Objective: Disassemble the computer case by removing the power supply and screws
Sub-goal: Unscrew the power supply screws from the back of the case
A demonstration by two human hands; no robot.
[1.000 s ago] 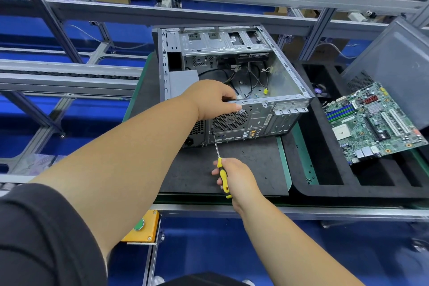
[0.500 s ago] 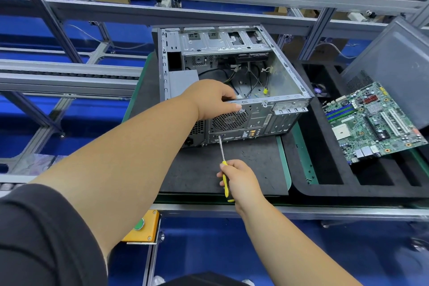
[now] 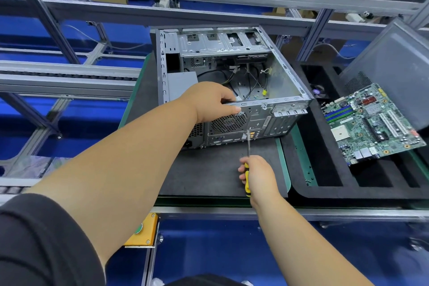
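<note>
An open grey computer case (image 3: 282, 81) lies on its side on a dark mat (image 3: 216, 169), its rear panel facing me. The grey power supply (image 3: 180, 81) sits inside at the left, with loose cables beside it. My left hand (image 3: 212, 102) grips the top edge of the rear panel above the round fan grille (image 3: 228, 122). My right hand (image 3: 258, 176) grips a yellow-and-black screwdriver (image 3: 247, 177). Its metal shaft points up at the rear panel, the tip near the port area right of the fan grille.
A green motherboard (image 3: 371, 123) lies on a black foam tray (image 3: 325, 169) at the right, with a grey side panel (image 3: 394, 65) leaning behind it. Aluminium frame rails (image 3: 69, 76) run at the left and behind. A yellow button box (image 3: 141, 231) hangs below the bench edge.
My right hand has shifted the screwdriver to the right along the rear panel, from below the fan grille to the port area. My left hand has stayed on the case edge.
</note>
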